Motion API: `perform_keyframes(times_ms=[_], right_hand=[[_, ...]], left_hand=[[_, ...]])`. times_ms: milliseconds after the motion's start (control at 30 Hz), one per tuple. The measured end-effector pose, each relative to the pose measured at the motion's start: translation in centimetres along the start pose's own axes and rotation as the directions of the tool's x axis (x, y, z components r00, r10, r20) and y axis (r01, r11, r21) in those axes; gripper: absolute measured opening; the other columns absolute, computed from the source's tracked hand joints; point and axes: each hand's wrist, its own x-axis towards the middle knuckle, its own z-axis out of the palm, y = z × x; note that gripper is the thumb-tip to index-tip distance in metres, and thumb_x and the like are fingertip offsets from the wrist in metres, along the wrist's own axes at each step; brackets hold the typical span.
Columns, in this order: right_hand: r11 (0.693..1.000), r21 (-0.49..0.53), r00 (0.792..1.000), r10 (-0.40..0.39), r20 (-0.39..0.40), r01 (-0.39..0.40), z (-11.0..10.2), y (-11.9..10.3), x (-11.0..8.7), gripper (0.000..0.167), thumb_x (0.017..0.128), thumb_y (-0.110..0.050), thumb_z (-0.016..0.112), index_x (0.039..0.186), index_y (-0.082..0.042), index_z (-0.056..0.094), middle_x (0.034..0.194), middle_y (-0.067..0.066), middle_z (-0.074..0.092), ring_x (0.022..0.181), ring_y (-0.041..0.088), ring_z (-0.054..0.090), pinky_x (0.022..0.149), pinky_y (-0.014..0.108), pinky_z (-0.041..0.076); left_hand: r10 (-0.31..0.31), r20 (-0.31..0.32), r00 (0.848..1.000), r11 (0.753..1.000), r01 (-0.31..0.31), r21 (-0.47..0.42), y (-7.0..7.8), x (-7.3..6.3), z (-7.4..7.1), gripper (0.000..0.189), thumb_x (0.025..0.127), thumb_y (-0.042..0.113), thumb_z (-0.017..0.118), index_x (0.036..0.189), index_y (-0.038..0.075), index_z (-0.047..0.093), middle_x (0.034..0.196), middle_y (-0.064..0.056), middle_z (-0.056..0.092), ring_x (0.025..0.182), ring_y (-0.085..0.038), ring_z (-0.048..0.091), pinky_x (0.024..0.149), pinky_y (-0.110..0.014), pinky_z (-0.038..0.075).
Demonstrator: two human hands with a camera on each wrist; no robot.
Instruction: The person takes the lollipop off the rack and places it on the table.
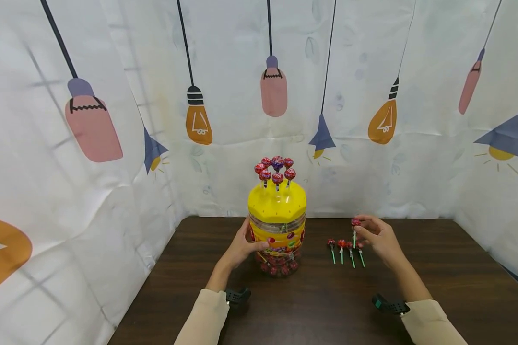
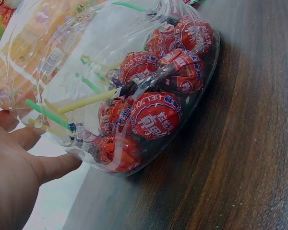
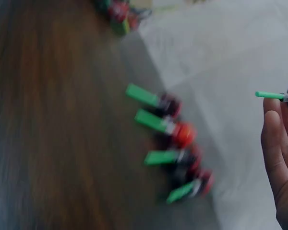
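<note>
A clear plastic candy jar (image 1: 278,239) with a yellow lid (image 1: 277,203) stands upright on the table. Several wrapped lollipops (image 1: 277,179) stick up in a ring from the lid, one of them purple. My left hand (image 1: 243,247) holds the jar's left side, its thumb across the front. Through the clear wall, the left wrist view shows red-wrapped lollipops (image 2: 156,115) at the bottom. My right hand (image 1: 382,239) pinches a lollipop (image 1: 355,235) by its wrapped head, the green stick pointing down. Below it, several green-stick lollipops (image 1: 342,244) lie in a row on the table.
The dark wooden table (image 1: 311,306) runs back to a white cloth backdrop (image 1: 237,187) printed with lamps and bulbs. That cloth also hangs along the left and right sides. The lying lollipops are to the right of the jar.
</note>
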Motion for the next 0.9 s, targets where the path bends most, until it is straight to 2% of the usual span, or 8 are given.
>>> perform_keyframes(times_ms=[200, 367, 500, 667, 900], right_hand=[[0.997, -0.058, 0.998, 0.057, 0.019, -0.056, -1.8, 3.0, -0.5, 0.047, 0.101, -0.026, 0.065, 0.139, 0.000, 0.053, 0.099, 0.000, 0.071, 0.080, 0.013, 0.070, 0.068, 0.036, 0.063], [0.987, -0.116, 0.993, 0.115, 0.030, -0.110, -3.0, 4.4, -0.9, 0.048, 0.102, -0.025, 0.065, 0.139, 0.002, 0.052, 0.103, 0.009, 0.069, 0.081, 0.014, 0.070, 0.070, 0.034, 0.063], [0.974, -0.138, 0.981, 0.188, 0.048, -0.180, -3.6, 5.4, -1.1, 0.049, 0.102, -0.026, 0.064, 0.141, 0.000, 0.051, 0.107, 0.012, 0.066, 0.083, 0.015, 0.070, 0.072, 0.033, 0.063], [0.960, -0.141, 0.964, 0.254, 0.075, -0.242, -4.0, 6.1, -1.1, 0.052, 0.101, -0.027, 0.065, 0.143, 0.001, 0.049, 0.112, 0.015, 0.066, 0.086, 0.016, 0.070, 0.074, 0.033, 0.063], [0.950, -0.174, 0.955, 0.278, 0.107, -0.258, -4.4, 6.0, -1.1, 0.051, 0.102, -0.026, 0.065, 0.140, 0.003, 0.050, 0.119, 0.020, 0.065, 0.089, 0.017, 0.069, 0.074, 0.033, 0.062]], left_hand=[[-0.001, 0.002, 1.000, 1.000, 0.001, -0.016, 0.1, -0.1, 0.0, 0.092, 0.091, 0.027, 0.079, 0.161, 0.036, 0.020, 0.153, -0.007, 0.047, 0.134, -0.023, 0.054, 0.113, -0.044, 0.049], [-0.002, 0.007, 1.000, 1.000, 0.002, -0.010, 0.2, -0.1, 0.0, 0.091, 0.093, 0.027, 0.078, 0.162, 0.035, 0.019, 0.153, -0.008, 0.047, 0.133, -0.022, 0.055, 0.112, -0.044, 0.049], [-0.001, 0.004, 1.000, 1.000, 0.001, -0.013, 0.2, 0.0, -0.1, 0.089, 0.093, 0.027, 0.077, 0.162, 0.033, 0.020, 0.154, -0.009, 0.046, 0.133, -0.022, 0.054, 0.112, -0.044, 0.050], [-0.008, 0.007, 1.000, 1.000, 0.008, -0.015, 0.2, 0.1, -0.1, 0.088, 0.093, 0.027, 0.078, 0.161, 0.033, 0.022, 0.152, -0.009, 0.047, 0.133, -0.022, 0.055, 0.111, -0.043, 0.051], [-0.018, -0.007, 1.000, 1.000, 0.018, 0.002, 0.2, 0.1, 0.1, 0.090, 0.090, 0.032, 0.080, 0.160, 0.035, 0.024, 0.150, -0.008, 0.049, 0.131, -0.024, 0.056, 0.110, -0.045, 0.051]])
